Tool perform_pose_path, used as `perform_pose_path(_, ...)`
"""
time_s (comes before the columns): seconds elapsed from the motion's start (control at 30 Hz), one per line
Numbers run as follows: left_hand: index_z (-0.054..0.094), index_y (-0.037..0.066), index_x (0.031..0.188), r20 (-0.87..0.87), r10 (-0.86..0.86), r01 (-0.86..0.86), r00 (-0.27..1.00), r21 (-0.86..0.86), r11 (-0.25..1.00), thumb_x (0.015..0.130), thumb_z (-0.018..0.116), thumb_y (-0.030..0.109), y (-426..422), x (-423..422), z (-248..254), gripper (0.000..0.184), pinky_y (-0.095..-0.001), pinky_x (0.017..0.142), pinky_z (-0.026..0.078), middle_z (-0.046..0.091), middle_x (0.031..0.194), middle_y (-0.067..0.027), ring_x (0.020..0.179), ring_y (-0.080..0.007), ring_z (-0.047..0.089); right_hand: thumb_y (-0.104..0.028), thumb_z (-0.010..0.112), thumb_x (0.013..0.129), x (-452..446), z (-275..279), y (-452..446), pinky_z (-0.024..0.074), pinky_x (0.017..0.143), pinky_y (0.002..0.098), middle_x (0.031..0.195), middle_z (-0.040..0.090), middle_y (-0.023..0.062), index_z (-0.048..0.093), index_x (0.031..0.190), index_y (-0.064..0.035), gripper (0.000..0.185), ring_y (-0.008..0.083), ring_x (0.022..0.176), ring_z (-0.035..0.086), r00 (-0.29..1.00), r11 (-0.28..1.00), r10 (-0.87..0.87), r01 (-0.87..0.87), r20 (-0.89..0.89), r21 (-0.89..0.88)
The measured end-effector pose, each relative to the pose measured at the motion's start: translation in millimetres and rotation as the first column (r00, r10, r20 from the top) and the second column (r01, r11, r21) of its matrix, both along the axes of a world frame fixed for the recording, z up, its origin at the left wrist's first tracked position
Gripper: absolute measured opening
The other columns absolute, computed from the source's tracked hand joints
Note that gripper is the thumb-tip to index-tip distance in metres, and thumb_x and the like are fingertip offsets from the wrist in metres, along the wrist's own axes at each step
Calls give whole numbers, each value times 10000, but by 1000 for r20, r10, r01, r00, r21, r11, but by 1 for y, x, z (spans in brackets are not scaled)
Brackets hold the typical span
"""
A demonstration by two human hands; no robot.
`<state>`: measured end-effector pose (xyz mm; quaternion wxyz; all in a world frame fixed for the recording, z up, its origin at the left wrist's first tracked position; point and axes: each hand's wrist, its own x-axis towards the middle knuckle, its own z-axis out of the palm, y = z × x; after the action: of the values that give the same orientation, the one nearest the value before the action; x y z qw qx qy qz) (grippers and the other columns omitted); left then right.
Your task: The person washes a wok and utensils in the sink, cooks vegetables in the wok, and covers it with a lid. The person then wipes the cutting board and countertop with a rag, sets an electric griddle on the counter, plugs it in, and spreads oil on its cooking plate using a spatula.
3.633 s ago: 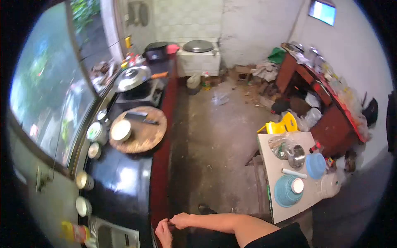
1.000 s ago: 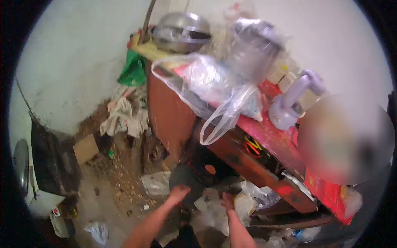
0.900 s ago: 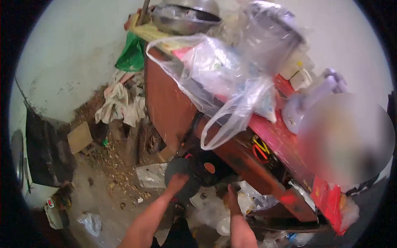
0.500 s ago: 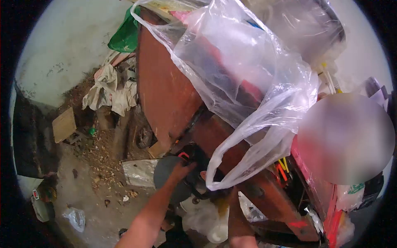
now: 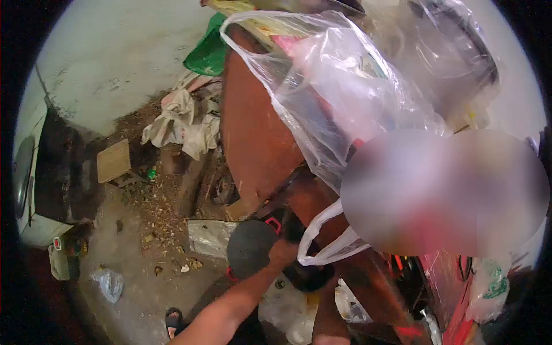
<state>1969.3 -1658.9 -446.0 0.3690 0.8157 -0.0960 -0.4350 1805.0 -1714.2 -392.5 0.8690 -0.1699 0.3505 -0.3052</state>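
Observation:
Low in front of me, my left hand reaches over the right edge of a dark grey round pan with red handles. Its fingers fade into shadow beside a black rounded vessel, so their grip is unclear. My right hand is at the right side of that black vessel, dim and partly hidden, with its fingers not readable. A white loop handle of a clear plastic bag hangs in front, between the two hands. A whitish plastic bag lies below the vessel, between my forearms.
A reddish-brown wooden panel stands ahead, with a large clear bag over its top. Silvery sheeting lies left of the pan. Wood pieces, a small wooden stool, cloth and debris occupy the floor at left.
My left hand has moved right from the round pan toward the black vessel, which now shows more. The view has shifted, and the hanging bag covers less of the left side.

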Motion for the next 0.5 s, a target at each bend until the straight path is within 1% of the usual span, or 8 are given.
perform_pose_path(0.03,544,-19,1168,0,4,-4,1000,11,1000,661,642,686,-1,-6,-3,874,-454,867,484,643,1033,-247,1004,-397,618,-494,424,918,-4,1,0,431,967,445,1234,541,86,498,1274,-96,539,264,1091,528,1000,1000,12,-12,10,-11)
perform_pose_path(0.07,545,-32,1145,0,18,-18,1000,12,1000,657,649,682,8,-11,27,871,-459,850,489,646,1000,-255,982,-399,625,-495,427,915,-9,-1,-1,429,971,446,1239,540,89,498,1275,-93,544,268,1096,527,1000,999,22,-22,13,-37)
perform_pose_path(0.2,523,-85,1076,199,152,-108,968,-218,970,650,678,662,29,-48,47,874,-460,780,508,650,895,-278,893,-402,649,-497,435,904,-25,-13,-1,421,986,452,1259,534,102,499,1280,-84,563,287,1117,525,998,990,46,-40,42,-135)
perform_pose_path(0.3,499,-114,1079,122,80,-72,989,-63,995,627,704,659,53,-57,89,918,-440,761,512,653,887,-267,872,-392,653,-499,441,895,-40,-11,17,415,998,456,1274,530,111,500,1285,-78,577,301,1132,523,996,985,38,-25,77,-169)
perform_pose_path(0.37,506,-97,1087,99,110,-105,989,-54,993,616,710,658,81,-60,125,914,-425,760,513,659,905,-244,874,-381,653,-504,448,888,-65,-25,31,411,1002,458,1283,527,113,498,1291,-76,590,306,1146,515,995,984,-30,45,91,-173)
perform_pose_path(0.43,509,-89,1098,136,129,-126,982,-30,992,614,711,655,111,-73,144,910,-421,775,508,659,921,-237,889,-373,650,-487,459,882,-86,-9,54,414,988,459,1259,535,127,487,1294,-74,584,319,1134,512,992,983,46,-23,118,-184)
perform_pose_path(0.47,517,-82,1097,93,136,-134,986,-18,991,615,710,655,129,-78,155,902,-420,786,504,658,933,-235,899,-370,648,-479,465,879,-93,0,66,416,981,460,1247,538,134,482,1296,-73,582,326,1129,511,986,979,94,-66,135,-193)
perform_pose_path(0.5,525,-75,1096,49,156,-156,987,-5,988,615,709,655,150,-85,166,894,-420,796,500,658,945,-232,909,-367,646,-470,465,879,-98,13,84,417,979,461,1255,537,126,488,1295,-80,570,327,1134,509,999,982,15,-9,33,-188)
